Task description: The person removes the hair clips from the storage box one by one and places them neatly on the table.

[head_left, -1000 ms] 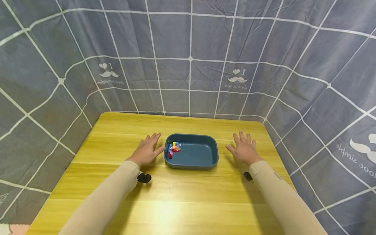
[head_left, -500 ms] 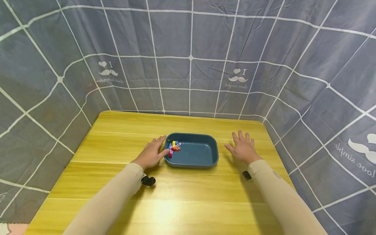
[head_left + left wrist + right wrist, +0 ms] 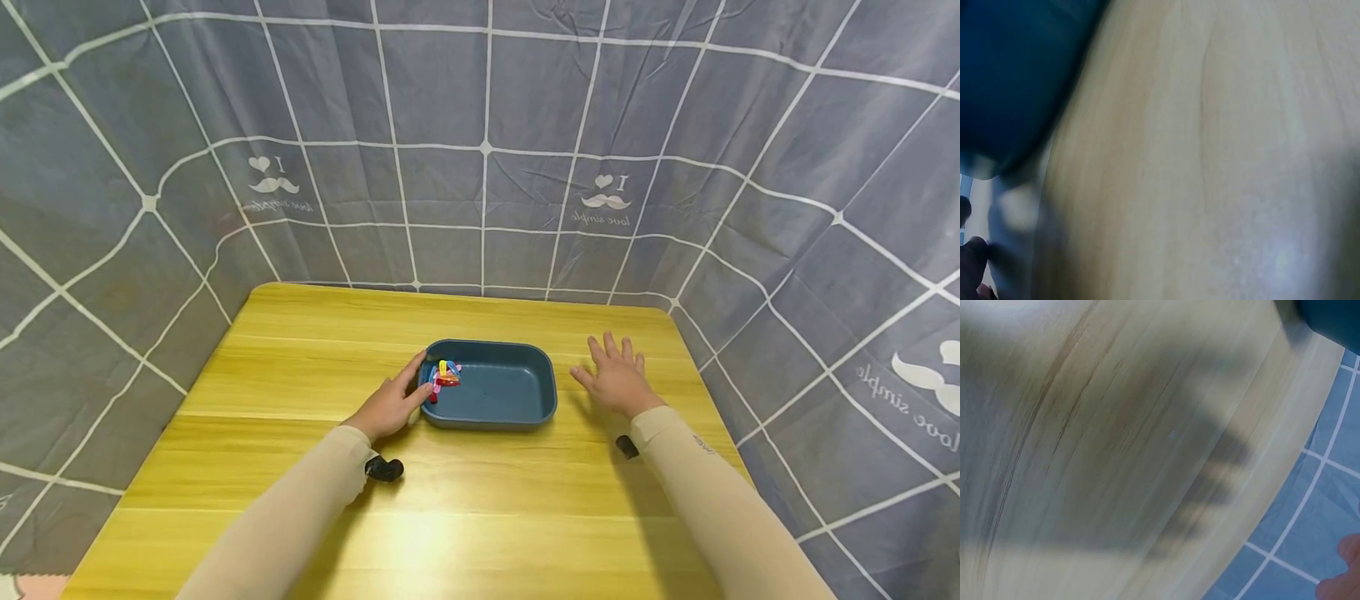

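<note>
A dark blue rectangular tray (image 3: pixel 498 396) with rounded corners sits on the table. At its left end lies a small heap of glossy red, yellow, blue and pink pieces (image 3: pixel 447 375) that look like hair clips. My left hand (image 3: pixel 387 406) is at the left end of the tray, the thumb overlapping the rim and the forefinger stretched along the outer wall. In the left wrist view, dark fingertips (image 3: pixel 972 250) show below the tray's corner. To the right of the tray, my right hand (image 3: pixel 621 382) is spread palm down, holding nothing; the right wrist view catches its fingertips (image 3: pixel 1342 572).
The yellow wood-grain table (image 3: pixel 487 517) reaches back to a hanging grey cloth (image 3: pixel 442 192) with white grid lines, which also encloses both sides. Small black devices (image 3: pixel 384 469) show below each wrist.
My left hand has moved right and slightly toward me, from beside the tray onto its left rim. The right hand has barely shifted; the tray and the coloured pieces stay where they were.
</note>
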Demonstrator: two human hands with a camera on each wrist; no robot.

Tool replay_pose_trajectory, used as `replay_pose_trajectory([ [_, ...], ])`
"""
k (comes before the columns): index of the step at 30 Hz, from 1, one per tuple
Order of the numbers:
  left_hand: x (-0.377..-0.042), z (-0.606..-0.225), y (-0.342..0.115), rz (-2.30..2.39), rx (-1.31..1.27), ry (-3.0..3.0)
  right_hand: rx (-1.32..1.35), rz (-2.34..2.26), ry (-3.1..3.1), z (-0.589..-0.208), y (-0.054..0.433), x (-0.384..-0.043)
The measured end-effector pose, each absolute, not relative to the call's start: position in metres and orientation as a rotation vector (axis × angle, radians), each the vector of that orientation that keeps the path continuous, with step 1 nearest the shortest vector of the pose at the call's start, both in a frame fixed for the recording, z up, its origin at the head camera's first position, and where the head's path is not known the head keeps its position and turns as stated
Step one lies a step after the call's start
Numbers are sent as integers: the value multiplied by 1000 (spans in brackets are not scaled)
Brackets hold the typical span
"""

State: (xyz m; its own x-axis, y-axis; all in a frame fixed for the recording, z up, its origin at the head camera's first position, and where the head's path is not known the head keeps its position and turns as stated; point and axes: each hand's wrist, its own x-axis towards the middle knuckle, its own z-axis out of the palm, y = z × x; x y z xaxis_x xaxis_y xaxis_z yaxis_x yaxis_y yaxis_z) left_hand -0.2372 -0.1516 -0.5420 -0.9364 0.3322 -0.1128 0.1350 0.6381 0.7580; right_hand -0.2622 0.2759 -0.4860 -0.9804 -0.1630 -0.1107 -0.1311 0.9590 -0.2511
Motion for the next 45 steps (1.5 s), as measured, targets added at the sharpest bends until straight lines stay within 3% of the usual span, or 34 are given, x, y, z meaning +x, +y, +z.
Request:
replay_pose_trajectory([
  [23, -231, -559, -152, 1255, 346, 2585, -400, -594, 2993, -472, 237, -260],
  [45, -230, -561, -149, 1247, 390, 2626, -722, -592, 2952, -450, 158, -272],
])
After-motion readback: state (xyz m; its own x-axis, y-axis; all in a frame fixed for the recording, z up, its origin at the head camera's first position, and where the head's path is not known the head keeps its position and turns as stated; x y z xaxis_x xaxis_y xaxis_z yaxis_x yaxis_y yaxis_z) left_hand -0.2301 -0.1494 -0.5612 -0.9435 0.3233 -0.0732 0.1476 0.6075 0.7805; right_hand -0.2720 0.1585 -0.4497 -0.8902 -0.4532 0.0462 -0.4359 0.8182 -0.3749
